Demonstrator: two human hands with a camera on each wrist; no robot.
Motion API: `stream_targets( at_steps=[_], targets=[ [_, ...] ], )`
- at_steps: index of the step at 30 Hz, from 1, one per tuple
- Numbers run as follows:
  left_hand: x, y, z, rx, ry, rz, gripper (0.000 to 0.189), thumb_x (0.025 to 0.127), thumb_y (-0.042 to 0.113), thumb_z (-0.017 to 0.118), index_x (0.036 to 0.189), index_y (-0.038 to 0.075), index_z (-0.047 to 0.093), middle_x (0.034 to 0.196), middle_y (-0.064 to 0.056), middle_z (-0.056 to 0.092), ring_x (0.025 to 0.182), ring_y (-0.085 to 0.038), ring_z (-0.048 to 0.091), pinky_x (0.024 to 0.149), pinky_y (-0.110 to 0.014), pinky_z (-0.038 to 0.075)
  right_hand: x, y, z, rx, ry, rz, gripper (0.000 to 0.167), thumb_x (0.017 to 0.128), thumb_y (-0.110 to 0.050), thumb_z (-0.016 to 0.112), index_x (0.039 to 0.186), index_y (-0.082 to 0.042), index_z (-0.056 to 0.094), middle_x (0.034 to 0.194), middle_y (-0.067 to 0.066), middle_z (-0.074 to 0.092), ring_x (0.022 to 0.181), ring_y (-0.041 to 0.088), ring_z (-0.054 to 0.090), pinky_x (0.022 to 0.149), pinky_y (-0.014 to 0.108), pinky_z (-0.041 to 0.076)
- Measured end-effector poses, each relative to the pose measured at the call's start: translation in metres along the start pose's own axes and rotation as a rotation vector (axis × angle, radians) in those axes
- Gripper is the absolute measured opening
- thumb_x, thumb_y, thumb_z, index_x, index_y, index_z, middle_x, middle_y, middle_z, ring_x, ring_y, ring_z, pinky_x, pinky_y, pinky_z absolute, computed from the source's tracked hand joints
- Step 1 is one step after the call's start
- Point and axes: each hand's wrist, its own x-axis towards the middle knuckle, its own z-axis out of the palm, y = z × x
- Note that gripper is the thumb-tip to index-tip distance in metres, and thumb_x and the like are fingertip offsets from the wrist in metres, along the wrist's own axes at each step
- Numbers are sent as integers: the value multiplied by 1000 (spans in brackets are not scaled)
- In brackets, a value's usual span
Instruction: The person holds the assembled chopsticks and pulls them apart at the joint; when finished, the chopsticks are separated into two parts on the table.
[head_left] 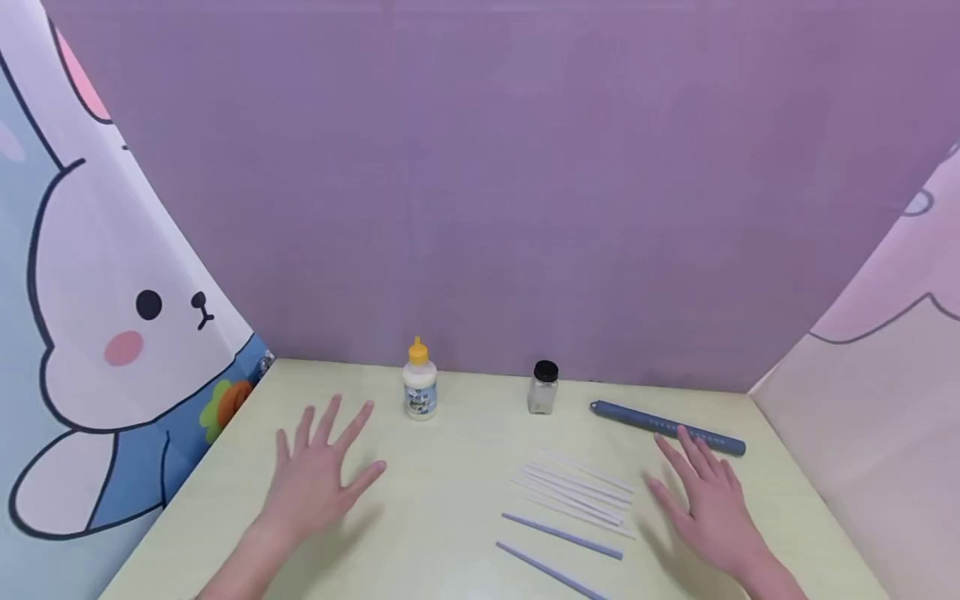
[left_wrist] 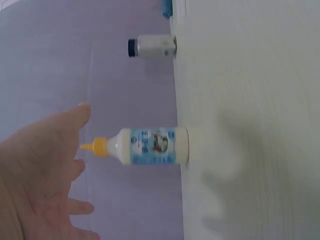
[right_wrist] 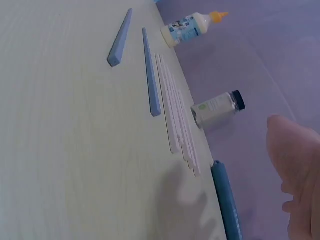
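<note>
My left hand (head_left: 311, 479) hovers over the left of the table, fingers spread and holding nothing. Nearest to it stands a white glue bottle (head_left: 420, 392) with a yellow nozzle, upright; the left wrist view shows the bottle (left_wrist: 155, 146) beyond the thumb. On the right, my right hand (head_left: 708, 508) is held above the table with fingers extended, also holding nothing. A dark blue tube-like stick (head_left: 667, 427) lies just beyond its fingertips. To its left lie several thin white sticks (head_left: 577, 493) side by side, and two blue-grey sticks (head_left: 562, 536) closer to me.
A small clear jar (head_left: 543, 392) with a black lid stands toward the back of the pale table (head_left: 420, 517). Behind the table rises a purple backdrop (head_left: 480, 183). A cloth with a printed rabbit (head_left: 97, 275) hangs at the left, and another printed cloth (head_left: 892, 375) at the right.
</note>
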Motion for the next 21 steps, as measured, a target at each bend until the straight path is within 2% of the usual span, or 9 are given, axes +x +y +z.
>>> stream_targets(
  at_steps=[4,7,10,13,17,21],
  targets=[
    [8,19,15,-40,1,76,80,98,59,68,166,31,37,170,-24,34,149,-60,38,113,-84,30,10,-9,9,4,41,-66,55,103,-28,69,154,-11,55,162,29,45,142,61,44,114,80,28],
    [14,41,29,-86,-52,147,76,100,58,66,165,27,40,168,-23,38,147,-56,44,116,-76,35,16,-16,17,18,54,-107,52,101,-22,72,149,-7,59,153,28,55,132,57,57,106,75,42],
    [23,68,43,-139,-118,227,72,102,55,64,163,24,43,165,-21,44,146,-49,49,119,-68,39,21,-22,24,46,35,-104,49,101,-20,72,146,-5,61,148,27,61,127,54,63,103,72,47],
    [37,97,58,-186,-145,315,65,104,47,65,160,20,48,160,-17,52,143,-40,56,118,-58,46,25,-26,30,65,-5,-66,44,103,-20,70,144,-4,64,142,24,67,123,50,66,103,68,51],
    [64,133,80,-231,-147,414,48,105,33,67,149,17,62,146,-8,68,133,-28,66,111,-45,54,34,-26,39,79,-62,-5,34,100,-17,74,131,-3,72,114,13,80,99,31,77,89,50,62],
    [92,165,104,-222,-187,460,33,103,24,70,135,20,74,130,3,77,121,-18,72,104,-34,58,45,-26,52,69,-117,47,16,95,-12,78,110,-6,79,91,0,77,79,10,69,72,29,59]
  ],
)
